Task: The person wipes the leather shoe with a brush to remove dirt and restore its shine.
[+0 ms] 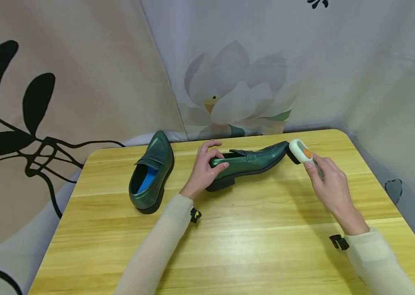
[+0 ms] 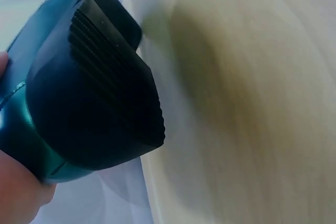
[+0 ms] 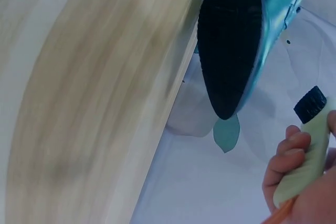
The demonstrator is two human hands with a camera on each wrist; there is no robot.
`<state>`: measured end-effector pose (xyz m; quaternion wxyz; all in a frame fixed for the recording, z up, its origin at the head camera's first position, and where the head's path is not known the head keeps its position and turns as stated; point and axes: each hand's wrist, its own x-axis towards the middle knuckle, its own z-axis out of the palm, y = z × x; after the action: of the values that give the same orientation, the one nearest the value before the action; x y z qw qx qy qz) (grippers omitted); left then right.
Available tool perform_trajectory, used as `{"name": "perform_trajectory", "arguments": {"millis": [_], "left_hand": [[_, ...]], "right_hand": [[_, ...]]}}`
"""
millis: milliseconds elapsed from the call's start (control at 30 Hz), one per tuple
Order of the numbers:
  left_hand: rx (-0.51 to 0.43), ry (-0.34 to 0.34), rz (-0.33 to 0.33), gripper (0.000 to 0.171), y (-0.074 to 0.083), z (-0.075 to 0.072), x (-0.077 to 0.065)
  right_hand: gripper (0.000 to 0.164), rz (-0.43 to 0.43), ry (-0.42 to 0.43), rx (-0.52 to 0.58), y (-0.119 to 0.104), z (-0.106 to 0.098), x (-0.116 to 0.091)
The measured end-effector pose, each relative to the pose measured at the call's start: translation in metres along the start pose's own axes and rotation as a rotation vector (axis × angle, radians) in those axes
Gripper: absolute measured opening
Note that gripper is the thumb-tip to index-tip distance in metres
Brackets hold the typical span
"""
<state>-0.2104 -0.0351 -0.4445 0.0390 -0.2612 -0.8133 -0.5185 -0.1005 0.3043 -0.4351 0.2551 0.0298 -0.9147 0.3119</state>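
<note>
Left hand [image 1: 207, 166] grips a dark green loafer [image 1: 257, 162] by the heel end, thumb and fingers at the back of its opening; right hand [image 1: 330, 184] is wrapped round the pale handle of a small brush [image 1: 301, 150]. Loafer held just above the far part of the worktop [image 1: 248, 250], toe pointing right, its black sole tipped into plain sight of the right wrist camera. Bristles dark, facing the toe; they look all but touching from the head view, though the right wrist view shows a gap. Handling, as judged: shoe light enough for one hand, upper smooth, glossy and probably a little slippery, giving somewhat at the opening; sole and heel block likely stiff. Hold at the heel counter seems sound and leaves toe and vamp free, but with the weight reaching out to the right the toe may dip or twist under pressure; a deeper grip inside the opening would steady it. Nothing looks fragile. Brush probably light and rigid, best taken by the handle, as here. To the left, a matching loafer [image 1: 160, 148] stands upright, toe far, blue insole [image 1: 148, 179] showing. Beyond the far edge, a cloth backdrop [image 1: 111, 82] with a large printed flower [image 1: 237, 98].
</note>
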Motion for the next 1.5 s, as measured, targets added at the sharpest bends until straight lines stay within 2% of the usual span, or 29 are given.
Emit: {"name": "perform_trajectory", "arguments": {"millis": [200,467,767,967,1033,1200,1267,1400,1500], "left_hand": [[0.101,-0.062,0.048,0.011,-0.001,-0.003,-0.008],[0.215,-0.160,0.020,0.013,0.003,-0.004,-0.023],[0.383,-0.203,0.049,0.014,0.009,0.001,-0.032],[0.455,-0.222,0.053,0.014,0.011,0.001,-0.034],[0.470,-0.252,0.022,0.026,0.014,0.000,-0.032],[0.577,-0.339,-0.034,0.093,0.025,-0.004,-0.018],[0.645,-0.357,-0.033,0.108,0.026,-0.006,-0.012],[0.746,-0.404,-0.074,0.118,0.025,-0.006,-0.006],[0.776,-0.448,-0.111,0.118,0.022,-0.005,-0.003]], "right_hand": [[0.041,0.002,-0.015,0.012,-0.003,0.005,-0.001],[0.041,0.011,-0.040,0.031,-0.006,0.015,-0.006],[0.042,0.015,-0.062,0.039,-0.010,0.019,-0.010],[0.043,0.008,-0.109,0.038,-0.014,0.024,-0.016],[0.043,0.004,-0.136,0.048,-0.016,0.026,-0.019],[0.044,-0.026,-0.237,0.059,-0.024,0.029,-0.029],[0.044,-0.034,-0.286,0.061,-0.027,0.031,-0.034],[0.044,-0.042,-0.362,0.067,-0.035,0.037,-0.040],[0.044,-0.056,-0.363,0.045,-0.039,0.041,-0.041]]}}
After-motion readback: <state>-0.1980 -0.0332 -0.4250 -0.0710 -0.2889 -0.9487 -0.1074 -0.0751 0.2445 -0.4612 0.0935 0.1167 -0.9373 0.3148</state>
